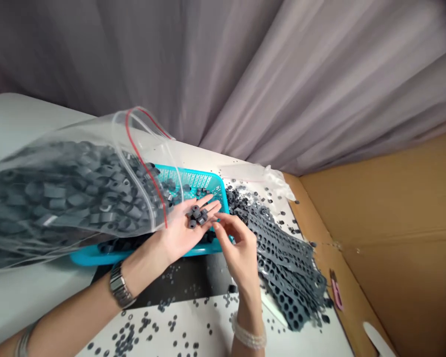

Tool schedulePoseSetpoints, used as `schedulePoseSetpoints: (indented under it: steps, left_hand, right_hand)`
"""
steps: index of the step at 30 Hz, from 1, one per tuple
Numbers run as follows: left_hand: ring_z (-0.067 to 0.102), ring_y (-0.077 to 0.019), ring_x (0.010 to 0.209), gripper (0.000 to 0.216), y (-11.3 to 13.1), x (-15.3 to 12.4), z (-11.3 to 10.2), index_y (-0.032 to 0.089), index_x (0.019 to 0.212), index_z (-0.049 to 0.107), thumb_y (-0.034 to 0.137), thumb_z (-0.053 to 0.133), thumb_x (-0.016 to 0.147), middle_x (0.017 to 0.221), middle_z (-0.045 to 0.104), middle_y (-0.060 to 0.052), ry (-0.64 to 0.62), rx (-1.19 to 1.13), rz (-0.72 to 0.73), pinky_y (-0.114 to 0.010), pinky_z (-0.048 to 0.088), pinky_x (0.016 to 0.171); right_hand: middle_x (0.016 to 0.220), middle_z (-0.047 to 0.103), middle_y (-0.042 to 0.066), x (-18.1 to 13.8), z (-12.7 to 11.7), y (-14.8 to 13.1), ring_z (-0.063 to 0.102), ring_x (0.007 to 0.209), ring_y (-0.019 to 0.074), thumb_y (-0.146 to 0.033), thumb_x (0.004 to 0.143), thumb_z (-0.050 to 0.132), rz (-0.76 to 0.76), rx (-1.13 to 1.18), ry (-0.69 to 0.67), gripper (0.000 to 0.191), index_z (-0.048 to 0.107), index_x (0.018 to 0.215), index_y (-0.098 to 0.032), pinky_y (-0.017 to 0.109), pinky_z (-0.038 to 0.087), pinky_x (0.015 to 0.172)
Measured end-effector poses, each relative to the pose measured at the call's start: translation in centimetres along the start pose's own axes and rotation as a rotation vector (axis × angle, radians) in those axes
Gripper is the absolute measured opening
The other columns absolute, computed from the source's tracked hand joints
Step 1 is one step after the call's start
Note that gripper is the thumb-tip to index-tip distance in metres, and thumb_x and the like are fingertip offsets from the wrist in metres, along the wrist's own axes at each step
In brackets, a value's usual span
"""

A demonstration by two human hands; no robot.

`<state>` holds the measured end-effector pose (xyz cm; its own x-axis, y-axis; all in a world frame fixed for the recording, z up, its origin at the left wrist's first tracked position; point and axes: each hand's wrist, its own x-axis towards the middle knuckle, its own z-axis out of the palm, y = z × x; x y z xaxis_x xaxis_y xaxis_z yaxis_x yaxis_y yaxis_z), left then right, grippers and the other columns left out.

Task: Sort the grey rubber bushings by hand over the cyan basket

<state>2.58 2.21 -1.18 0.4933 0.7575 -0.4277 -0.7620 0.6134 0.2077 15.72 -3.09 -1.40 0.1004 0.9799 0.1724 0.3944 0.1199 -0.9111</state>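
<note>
My left hand (182, 230) lies palm up over the turquoise basket (208, 181), fingers stretched out, cradling several small dark grey rubber rings (196, 215). My right hand (238, 250) is just to its right, thumb and forefinger pinched together at the edge of the left palm; whether a ring is between them is hidden. A large clear zip bag (67, 191) with a red seal, full of the same grey rings, rests in the basket on the left.
Perforated grey rubber sheets (286, 258) are heaped to the right of the basket. Loose rings and small punched discs (148, 322) scatter over the white table and a black mat (186, 280). A cardboard wall (394, 223) stands on the right, a grey curtain (245, 74) behind.
</note>
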Motion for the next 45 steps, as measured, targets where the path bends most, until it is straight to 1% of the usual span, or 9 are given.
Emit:
schedulePoseSetpoints:
  steps: [5,9,14,18,23,34,38,42,45]
  left_hand:
    - [0.056,-0.023,0.112,0.046,0.0,0.0,0.6,0.005,0.129,0.045,0.021,0.038,0.087,0.122,0.058,-0.019,0.103,0.079,0.007,-0.032,0.044,0.095]
    - [0.063,-0.0215,0.098,0.042,0.0,0.1,0.3,0.006,0.127,0.048,0.021,0.038,0.088,0.108,0.064,-0.017,0.112,0.062,-0.031,-0.031,0.05,0.086]
    - [0.065,-0.0178,0.084,0.032,0.1,0.1,0.0,0.008,0.112,0.057,0.018,0.038,0.088,0.091,0.067,-0.012,0.144,0.038,-0.045,-0.026,0.052,0.074]
    - [0.065,-0.0159,0.077,0.028,0.0,0.2,-0.1,0.009,0.098,0.061,0.019,0.037,0.089,0.083,0.067,-0.01,0.159,0.044,-0.054,-0.024,0.051,0.07]
    - [0.063,-0.0157,0.073,0.028,-0.1,0.2,-0.2,0.009,0.096,0.062,0.02,0.038,0.088,0.077,0.065,-0.009,0.162,0.063,-0.068,-0.026,0.05,0.069]
    - [0.057,-0.0155,0.061,0.031,0.1,-0.1,-0.3,0.012,0.095,0.061,0.028,0.035,0.088,0.075,0.062,-0.008,0.11,0.082,-0.015,-0.03,0.047,0.063]
    - [0.058,-0.0142,0.064,0.029,0.2,-0.3,-0.1,0.011,0.092,0.061,0.026,0.036,0.088,0.073,0.063,-0.007,0.111,0.014,-0.003,-0.028,0.048,0.063]
    - [0.06,-0.016,0.067,0.029,0.3,-0.4,-0.3,0.012,0.094,0.06,0.026,0.036,0.088,0.08,0.065,-0.01,0.071,-0.026,-0.009,-0.029,0.048,0.057]
    - [0.061,-0.0186,0.076,0.03,0.2,-0.3,-0.4,0.011,0.097,0.059,0.026,0.035,0.088,0.083,0.065,-0.012,0.076,-0.058,-0.014,-0.03,0.05,0.06]
  right_hand:
    - [0.09,0.061,0.004,-0.2,0.5,-0.4,0.053,0.07,0.0127,-0.017,0.085,0.055,-0.136,-0.114,-0.133,0.022,0.064,0.105,-0.02,0.026,0.045,0.065]
    - [0.091,0.061,0.005,-0.3,1.2,-0.5,0.055,0.072,0.0135,-0.021,0.084,0.058,-0.159,-0.163,-0.143,0.021,0.064,0.104,-0.019,0.025,0.046,0.063]
    - [0.096,0.06,0.005,-0.5,2.1,-0.5,0.057,0.088,0.0162,-0.019,0.087,0.053,-0.196,-0.234,-0.169,0.023,0.063,0.108,-0.02,0.029,0.047,0.079]
    - [0.097,0.059,0.006,-0.6,2.3,-0.3,0.056,0.092,0.0175,-0.02,0.09,0.048,-0.227,-0.303,-0.213,0.028,0.061,0.114,-0.021,0.032,0.046,0.083]
    - [0.103,0.06,0.006,-0.6,1.9,-0.7,0.056,0.097,0.0188,-0.02,0.09,0.046,-0.175,-0.229,-0.247,0.027,0.061,0.112,-0.023,0.034,0.044,0.088]
    - [0.093,0.064,0.006,-0.6,3.0,-0.8,0.058,0.08,0.0178,-0.026,0.082,0.059,-0.062,-0.207,-0.072,0.019,0.057,0.1,-0.019,0.033,0.047,0.075]
    - [0.093,0.065,0.004,-0.5,2.8,-0.9,0.06,0.081,0.0163,-0.022,0.081,0.06,0.05,0.084,-0.01,0.013,0.06,0.093,-0.021,0.03,0.049,0.072]
    - [0.092,0.067,0.004,-0.6,1.6,-0.8,0.063,0.08,0.0166,-0.023,0.075,0.067,0.168,0.567,0.004,0.025,0.06,0.099,-0.022,0.03,0.053,0.067]
    - [0.086,0.068,0.003,-0.7,0.8,-0.6,0.062,0.069,0.0158,-0.025,0.069,0.072,0.16,0.717,0.005,0.03,0.062,0.097,-0.024,0.029,0.053,0.056]
